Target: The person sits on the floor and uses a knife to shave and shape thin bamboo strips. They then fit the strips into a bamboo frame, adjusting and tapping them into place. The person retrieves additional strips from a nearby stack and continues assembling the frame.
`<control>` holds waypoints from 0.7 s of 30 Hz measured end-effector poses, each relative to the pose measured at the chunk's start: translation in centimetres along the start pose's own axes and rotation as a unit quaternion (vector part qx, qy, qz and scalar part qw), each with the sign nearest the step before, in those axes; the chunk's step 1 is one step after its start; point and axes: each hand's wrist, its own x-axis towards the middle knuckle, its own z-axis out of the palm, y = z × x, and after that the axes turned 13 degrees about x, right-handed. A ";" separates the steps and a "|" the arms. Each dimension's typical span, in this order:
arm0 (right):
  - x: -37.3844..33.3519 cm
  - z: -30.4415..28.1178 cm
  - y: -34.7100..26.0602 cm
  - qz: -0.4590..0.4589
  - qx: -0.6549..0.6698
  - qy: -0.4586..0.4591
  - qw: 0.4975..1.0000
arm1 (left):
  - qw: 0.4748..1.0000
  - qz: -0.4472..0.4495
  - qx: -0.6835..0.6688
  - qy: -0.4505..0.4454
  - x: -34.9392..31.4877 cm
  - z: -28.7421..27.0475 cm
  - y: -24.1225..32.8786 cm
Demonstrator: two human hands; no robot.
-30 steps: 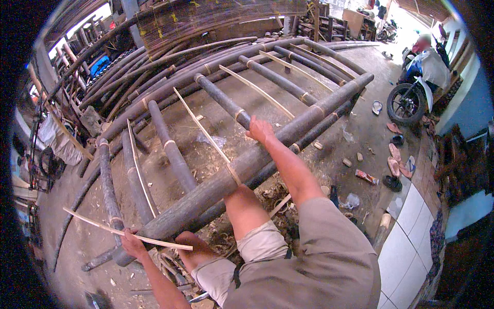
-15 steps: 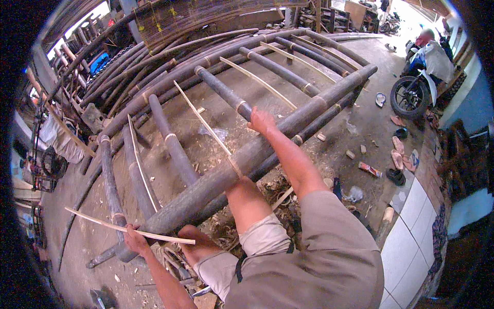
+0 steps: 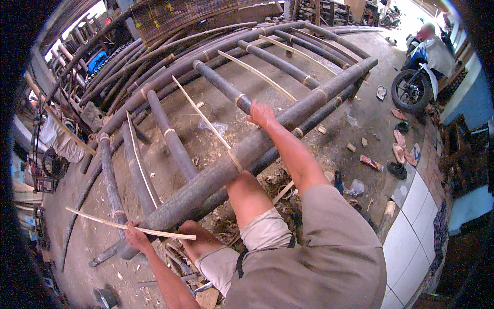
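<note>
A large frame of dark bamboo poles lies across my knees, its thick near rail [image 3: 206, 180] running from lower left to upper right. My left hand [image 3: 137, 238] is closed around a thin pale bamboo strip [image 3: 98, 217] by the rail's left end; the strip extends past the hand on both sides. Farther right, my right hand [image 3: 262, 114] grips the near end of a dark bamboo crosspiece [image 3: 221, 85], just above the rail. Its fingertips are partly hidden. Other pale strips, such as a long one [image 3: 200, 113], stretch between the rails among the crosspieces.
Long bamboo poles [image 3: 128, 67] are piled beyond the frame. Shavings and plastic scraps litter the concrete floor. Sandals [image 3: 399, 149] and a red and white packet [image 3: 371, 163] lie at right, near white tiles [image 3: 417, 206]. A motorcycle [image 3: 411, 90] stands at the far right.
The view has shifted slightly. Both hands keep nearly the same places and holds, and the frame looks unmoved.
</note>
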 end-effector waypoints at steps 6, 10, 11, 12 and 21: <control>-0.6 -1.2 -1.0 0.004 -0.005 -0.025 1.000 | 0.999 -0.037 0.014 -0.012 -0.5 -0.9 1.2; -0.6 -1.3 -0.7 0.006 -0.003 -0.022 1.000 | 1.000 0.015 0.018 0.010 -0.4 -0.6 1.0; -0.7 -1.4 -0.9 0.005 0.002 -0.026 1.000 | 1.000 0.014 0.016 0.017 -0.6 -0.6 0.7; -0.7 -1.4 -1.1 0.004 0.006 -0.030 1.000 | 0.997 0.040 0.039 0.061 -0.6 -0.4 0.4; -0.6 -0.8 -0.4 -0.018 -0.018 -0.011 1.000 | 0.999 0.023 0.022 0.018 -0.5 -0.6 0.7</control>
